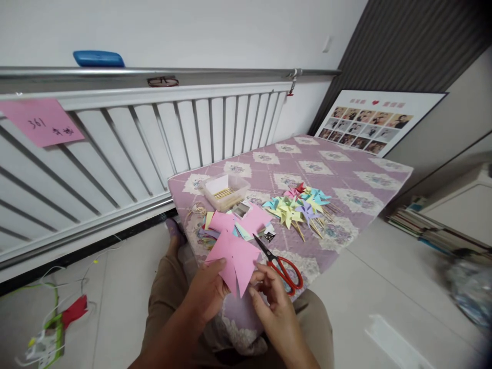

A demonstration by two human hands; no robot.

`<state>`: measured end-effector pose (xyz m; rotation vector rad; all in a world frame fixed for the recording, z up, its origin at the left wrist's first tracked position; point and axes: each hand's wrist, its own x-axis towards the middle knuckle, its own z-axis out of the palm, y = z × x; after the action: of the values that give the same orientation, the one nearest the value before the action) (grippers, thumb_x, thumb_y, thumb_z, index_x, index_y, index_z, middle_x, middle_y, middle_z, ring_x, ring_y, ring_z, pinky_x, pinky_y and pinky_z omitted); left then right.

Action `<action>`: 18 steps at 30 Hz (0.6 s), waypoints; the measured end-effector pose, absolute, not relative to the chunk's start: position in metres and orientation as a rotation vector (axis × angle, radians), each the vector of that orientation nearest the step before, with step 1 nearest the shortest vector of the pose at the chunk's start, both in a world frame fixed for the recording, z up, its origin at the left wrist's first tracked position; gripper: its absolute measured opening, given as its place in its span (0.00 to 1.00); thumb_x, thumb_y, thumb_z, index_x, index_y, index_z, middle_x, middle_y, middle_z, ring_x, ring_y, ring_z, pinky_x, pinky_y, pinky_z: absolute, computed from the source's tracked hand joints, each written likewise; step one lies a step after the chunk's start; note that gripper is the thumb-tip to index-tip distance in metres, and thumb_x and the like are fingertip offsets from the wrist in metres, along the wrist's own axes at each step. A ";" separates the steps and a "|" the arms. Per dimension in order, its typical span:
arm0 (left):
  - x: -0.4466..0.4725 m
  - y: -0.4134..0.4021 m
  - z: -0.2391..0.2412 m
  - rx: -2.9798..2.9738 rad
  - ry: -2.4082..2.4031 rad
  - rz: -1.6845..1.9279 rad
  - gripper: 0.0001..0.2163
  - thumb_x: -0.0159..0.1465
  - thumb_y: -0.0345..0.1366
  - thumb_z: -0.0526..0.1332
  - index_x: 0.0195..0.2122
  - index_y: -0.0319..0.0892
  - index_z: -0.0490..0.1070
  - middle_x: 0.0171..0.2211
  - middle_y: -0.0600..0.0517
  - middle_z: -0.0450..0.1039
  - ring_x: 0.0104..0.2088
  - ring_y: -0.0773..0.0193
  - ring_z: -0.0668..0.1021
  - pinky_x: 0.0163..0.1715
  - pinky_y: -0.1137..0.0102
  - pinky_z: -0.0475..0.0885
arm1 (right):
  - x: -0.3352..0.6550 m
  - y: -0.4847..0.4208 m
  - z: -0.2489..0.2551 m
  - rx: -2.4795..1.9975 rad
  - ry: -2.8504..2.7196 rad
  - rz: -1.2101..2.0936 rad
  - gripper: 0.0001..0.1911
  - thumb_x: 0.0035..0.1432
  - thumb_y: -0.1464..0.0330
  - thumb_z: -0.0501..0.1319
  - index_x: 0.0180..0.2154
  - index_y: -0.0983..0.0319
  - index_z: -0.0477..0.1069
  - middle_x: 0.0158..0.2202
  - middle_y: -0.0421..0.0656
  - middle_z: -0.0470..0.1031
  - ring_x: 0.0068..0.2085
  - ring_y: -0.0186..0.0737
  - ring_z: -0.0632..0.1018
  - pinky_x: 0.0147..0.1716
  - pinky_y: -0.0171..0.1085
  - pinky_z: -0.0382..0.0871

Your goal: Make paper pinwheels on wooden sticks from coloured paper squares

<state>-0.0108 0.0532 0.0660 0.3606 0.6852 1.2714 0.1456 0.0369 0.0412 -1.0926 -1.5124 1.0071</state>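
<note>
Left hand (pixel 206 290) pinches pink paper (pixel 229 251); slit points bodyward, long axis unclear.

Plain khaki-brown trousers (pixel 163 297) show at the bottom centre of the frame, a purplish shoe (pixel 175 229) left of centre; both forearms (pixel 172 335) are bare.

Soft, even, muted indoor light
Wide-angle stretching pulls at the edges; the right corners darken, fine detail softens, and a pale streak brightens the floor (pixel 353 307).
</note>
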 end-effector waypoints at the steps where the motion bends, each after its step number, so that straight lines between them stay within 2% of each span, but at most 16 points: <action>1: -0.012 0.052 0.067 0.373 0.681 1.262 0.12 0.60 0.34 0.61 0.45 0.38 0.74 0.36 0.47 0.79 0.34 0.61 0.79 0.34 0.70 0.73 | 0.144 0.035 0.041 -1.084 -1.522 0.992 0.21 0.59 0.73 0.56 0.54 0.53 0.61 0.36 0.39 0.71 0.35 0.36 0.74 0.37 0.33 0.71; 6: -0.016 0.047 0.073 0.359 0.716 1.227 0.17 0.57 0.34 0.64 0.47 0.36 0.71 0.35 0.46 0.79 0.36 0.57 0.79 0.34 0.68 0.73 | 0.141 0.035 0.041 -1.090 -1.562 0.881 0.18 0.59 0.74 0.56 0.49 0.53 0.67 0.37 0.39 0.72 0.35 0.35 0.74 0.37 0.31 0.70; 10: -0.019 0.046 0.071 0.326 0.820 1.223 0.18 0.54 0.36 0.67 0.44 0.35 0.71 0.30 0.48 0.77 0.30 0.60 0.78 0.30 0.69 0.72 | 0.137 0.038 0.047 -1.053 -1.606 0.759 0.13 0.57 0.77 0.57 0.41 0.55 0.71 0.36 0.39 0.74 0.37 0.35 0.75 0.37 0.30 0.70; 12: -0.019 0.046 0.069 0.307 0.808 1.253 0.17 0.54 0.36 0.67 0.45 0.36 0.71 0.33 0.48 0.78 0.32 0.62 0.79 0.34 0.68 0.73 | 0.136 0.039 0.049 -1.054 -1.621 0.722 0.13 0.56 0.77 0.57 0.39 0.55 0.70 0.35 0.38 0.74 0.36 0.35 0.76 0.37 0.29 0.70; 15: -0.016 0.044 0.068 0.304 0.760 1.306 0.18 0.55 0.36 0.67 0.46 0.38 0.72 0.40 0.46 0.78 0.39 0.60 0.79 0.43 0.67 0.72 | 0.134 0.039 0.050 -1.062 -1.646 0.685 0.12 0.56 0.78 0.57 0.39 0.55 0.70 0.34 0.37 0.74 0.36 0.35 0.76 0.37 0.29 0.70; 18: -0.012 0.040 0.070 0.374 0.769 1.346 0.16 0.55 0.38 0.67 0.44 0.40 0.74 0.41 0.46 0.78 0.41 0.58 0.78 0.45 0.65 0.71 | 0.133 0.038 0.051 -1.045 -1.705 0.656 0.12 0.57 0.77 0.56 0.38 0.56 0.70 0.33 0.37 0.74 0.35 0.35 0.76 0.36 0.30 0.70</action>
<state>-0.0116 0.0405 0.0699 0.3742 0.7689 1.3464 0.1333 0.0376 0.0512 -1.0452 -1.7046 0.6559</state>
